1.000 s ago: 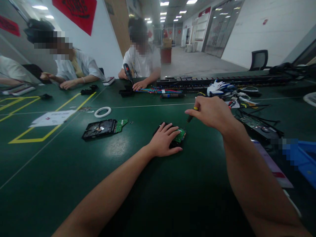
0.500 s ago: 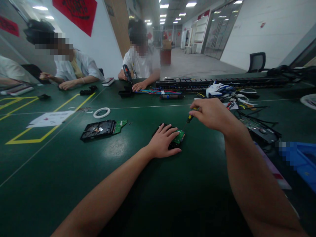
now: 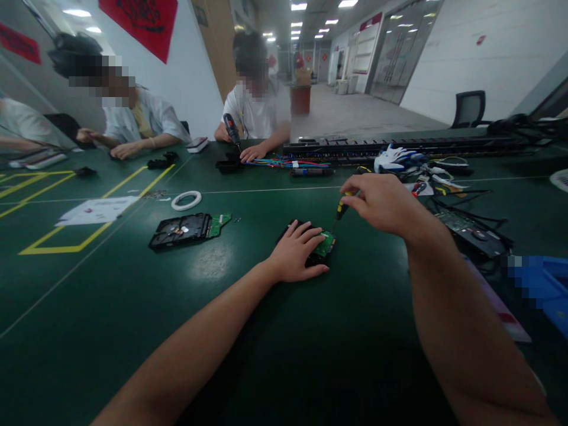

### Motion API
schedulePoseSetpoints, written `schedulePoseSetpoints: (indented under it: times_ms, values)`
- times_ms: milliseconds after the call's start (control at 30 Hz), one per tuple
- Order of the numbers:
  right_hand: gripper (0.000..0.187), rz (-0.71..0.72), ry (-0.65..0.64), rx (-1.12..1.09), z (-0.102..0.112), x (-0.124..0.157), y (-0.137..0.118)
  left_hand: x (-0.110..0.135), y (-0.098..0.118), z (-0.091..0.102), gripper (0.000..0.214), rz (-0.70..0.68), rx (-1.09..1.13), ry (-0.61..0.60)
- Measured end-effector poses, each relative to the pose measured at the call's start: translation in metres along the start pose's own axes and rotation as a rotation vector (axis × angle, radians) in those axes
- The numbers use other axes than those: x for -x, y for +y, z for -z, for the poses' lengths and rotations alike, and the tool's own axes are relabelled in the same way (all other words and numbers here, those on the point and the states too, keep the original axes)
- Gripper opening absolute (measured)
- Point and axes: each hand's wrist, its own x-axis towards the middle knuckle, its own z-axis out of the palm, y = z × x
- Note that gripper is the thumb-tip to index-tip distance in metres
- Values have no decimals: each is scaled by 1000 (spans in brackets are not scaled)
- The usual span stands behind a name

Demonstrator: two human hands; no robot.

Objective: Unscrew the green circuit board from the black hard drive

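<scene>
My left hand (image 3: 295,253) lies flat with fingers spread on a black hard drive (image 3: 320,247) whose green circuit board faces up, at the table's middle. My right hand (image 3: 385,203) is closed round a small screwdriver (image 3: 341,209) with a yellow-and-black handle. Its tip points down at the green board's far right corner.
A second opened hard drive (image 3: 186,228) lies to the left, beyond it a white tape ring (image 3: 186,200) and papers (image 3: 96,210). Cables, gloves (image 3: 393,158) and drive parts (image 3: 470,232) crowd the right side. Two people sit across the green table (image 3: 248,331); one holds a power screwdriver (image 3: 231,131).
My right hand has turned the screwdriver slightly while staying over the board. The left hand has stayed on the drive.
</scene>
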Motion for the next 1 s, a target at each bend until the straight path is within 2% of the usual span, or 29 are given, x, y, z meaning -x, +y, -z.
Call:
schedulePoseSetpoints:
  times_ms: [333, 533, 733, 833, 1000]
  values:
    - [28, -197, -4, 116, 1, -2, -8, 0, 0, 0, 86, -5, -8, 0]
    - [16, -81, 5, 74, -2, -2, 0, 0, 0, 1, 85, -4, -6, 3]
    - [26, 60, -4, 19, -1, -1, 1, 0, 0, 0, 86, -4, -3, 5]
    - [26, 46, -10, 45, -1, -1, -1, 0, 0, 0, 85, 2, 1, 4]
    - [28, -69, -29, 136, -1, -1, -4, 0, 1, 1, 85, 1, 0, 4]
